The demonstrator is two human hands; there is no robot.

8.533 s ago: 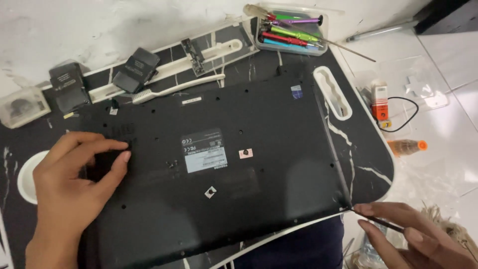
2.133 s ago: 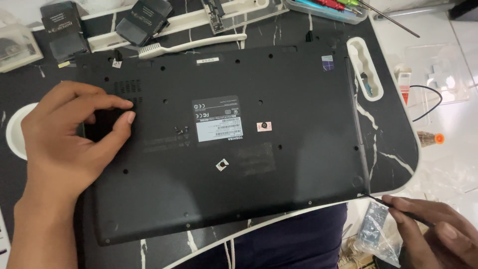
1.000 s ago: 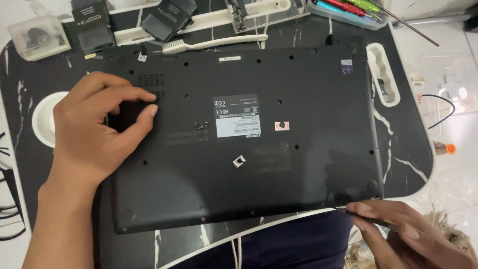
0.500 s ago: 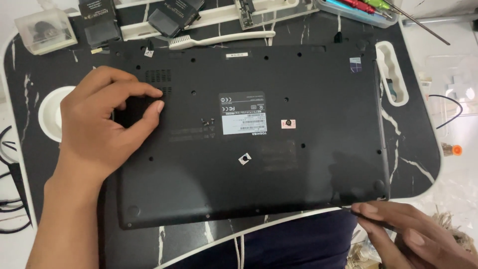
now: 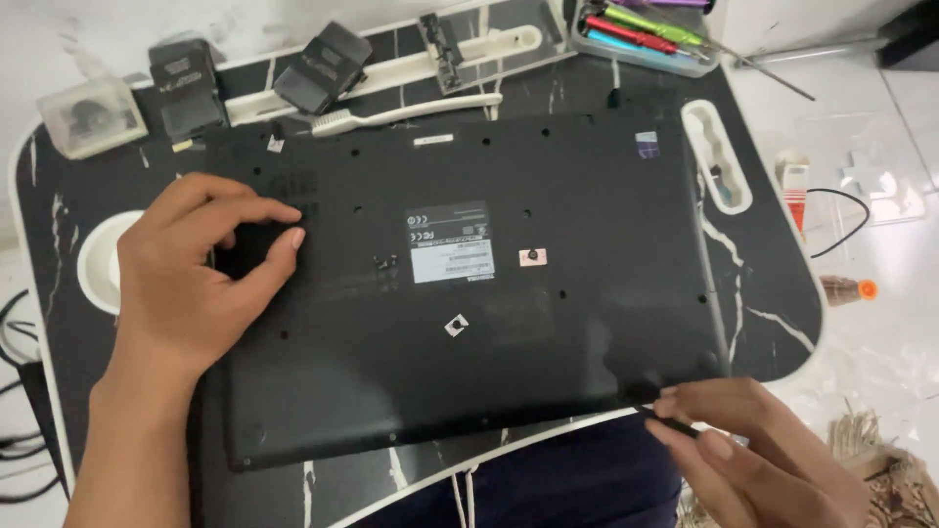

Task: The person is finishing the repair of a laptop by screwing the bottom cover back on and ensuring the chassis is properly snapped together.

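Laptop (image 5: 469,284) lies bottom-up on the black marbled bench (image 5: 773,323), near edge twd the person. Left hand (image 5: 196,284) rests flat-ish on the laptop's left part, fingers spread, thumb and forefinger curled w/ a gap between them — pressing down, not gripping anything. Right hand (image 5: 753,450) sits at the near right corner, fingers pinched together on a thin dark tool (image 5: 665,422), tip touching the case edge.

Risks, as I judge it: tip could slip off the corner and gouge the plastic or jab a finger if pushed too hard. If the left hand eases up, the laptop may slide on the bench. Small parts near the far edge — toothbrush (image 5: 401,112), two dark blocks (image 5: 318,66), tray of screwdrivers (image 5: 641,34) — could get knocked if the case shifts.
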